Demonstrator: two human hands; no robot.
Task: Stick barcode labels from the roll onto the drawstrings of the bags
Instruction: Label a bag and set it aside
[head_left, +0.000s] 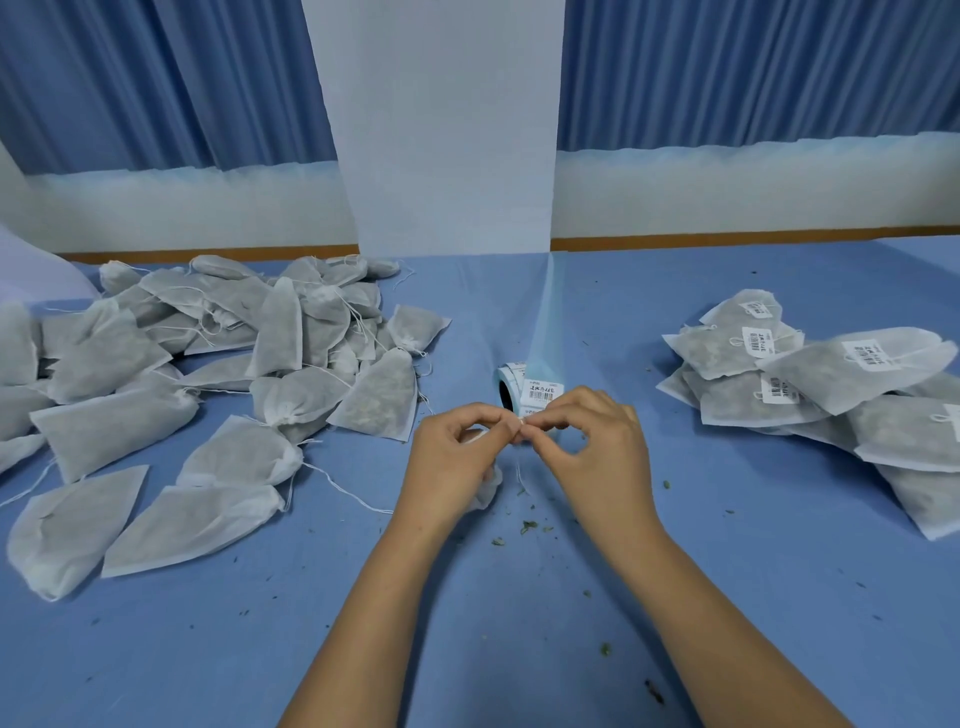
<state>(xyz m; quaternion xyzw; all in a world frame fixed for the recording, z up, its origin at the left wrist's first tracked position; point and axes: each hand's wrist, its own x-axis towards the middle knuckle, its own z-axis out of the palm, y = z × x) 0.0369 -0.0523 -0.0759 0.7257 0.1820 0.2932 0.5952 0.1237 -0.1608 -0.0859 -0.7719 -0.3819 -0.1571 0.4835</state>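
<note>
Grip: the left hand and the right hand meet fingertip to fingertip. Each thumb and forefinger is pinched tight on one small white scrap between them. Whether that scrap is a label, the string or both cannot be told.
Drawstring: a thin white drawstring hangs straight down from the pinch.
Bag in hand: a small white non-woven bag shows below the left palm, mostly hidden by it.
Label roll: a white and pale-blue label roll stands on edge just beyond the fingertips. One printed barcode label on it faces the camera.
Backing strip: a pale, translucent blue backing strip runs from the roll toward the far edge of the table.
Left heap: a sprawling left heap of white fabric bags with greyish filling lies well to the left. No labels show on them, and their strings trail over the cloth.
Right pile: a stacked right pile of the same bags lies well to the right, with barcode labels on several.
Table: a blue cloth-covered table carries everything, and green herb crumbs are scattered between the wrists.
Background: pleated blue curtains hang on either side of a white pillar.
</note>
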